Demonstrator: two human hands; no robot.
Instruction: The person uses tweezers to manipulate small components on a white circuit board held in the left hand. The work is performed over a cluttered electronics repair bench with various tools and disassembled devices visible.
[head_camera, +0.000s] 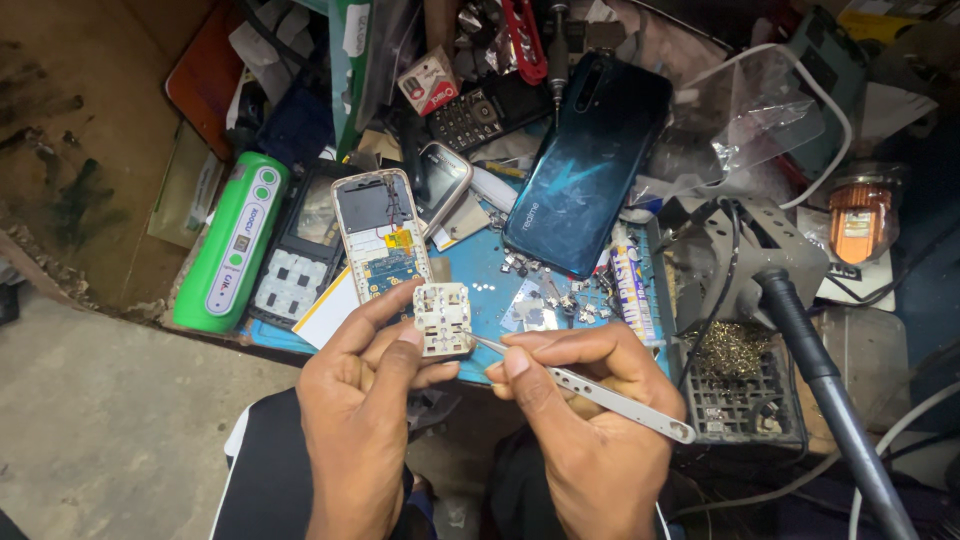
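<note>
Fingers: left hand pinches a small keypad board between thumb and fingertips; right hand grips metal tweezers closed.
Board: held up just above the blue mat's near edge, keys facing the camera.
Tweezers: tips touch the board's lower right edge.
Behind: an opened keypad phone lies on the mat, a dark blue smartphone face down to its right.
Left: green cylinder.
Right: soldering iron in its stand.
</note>
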